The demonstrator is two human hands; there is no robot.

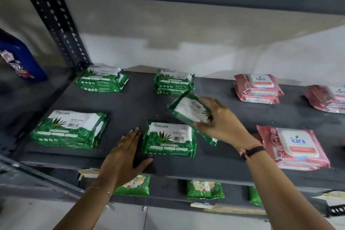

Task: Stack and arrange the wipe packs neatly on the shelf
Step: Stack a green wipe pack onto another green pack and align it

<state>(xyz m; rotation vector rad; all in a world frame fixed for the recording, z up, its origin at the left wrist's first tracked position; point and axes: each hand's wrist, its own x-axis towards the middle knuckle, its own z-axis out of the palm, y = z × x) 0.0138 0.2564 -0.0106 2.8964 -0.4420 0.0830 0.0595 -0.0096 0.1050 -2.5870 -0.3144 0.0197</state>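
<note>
A dark grey metal shelf (130, 102) holds flat plastic wipe packs, green ones toward nine o'clock and pink ones toward three o'clock. The right hand (222, 123) grips a green and white wipe pack (190, 110) near the centre, fingers and thumb closed around it, holding it tilted in the air just above the shelf; its print is blurred and partly covered by the fingers. Directly at six o'clock from it a green pack (169, 139) lies flat near the front edge, with a white top panel reading "ORIGAMI", "ALOE VERA", an aloe plant picture and a barcode. The left hand (125, 153) rests palm down on the shelf just at nine o'clock of that pack, fingers straight and spread, holding nothing. Another pile of green packs (70, 129) lies further toward nine o'clock, and two more green stacks, one in the back corner (102, 78) and one at the back centre (173, 81), sit at the rear. Pink packs with white lids read "kara": one front stack (293, 147) and one rear stack (258, 87); a third pink stack (326, 98) is cut off by the frame edge at three o'clock. A blue bottle (20, 58) at nine o'clock is partly cut off, its label unreadable. Green flowered packets (204, 189) show on the shelf below, half hidden.
</note>
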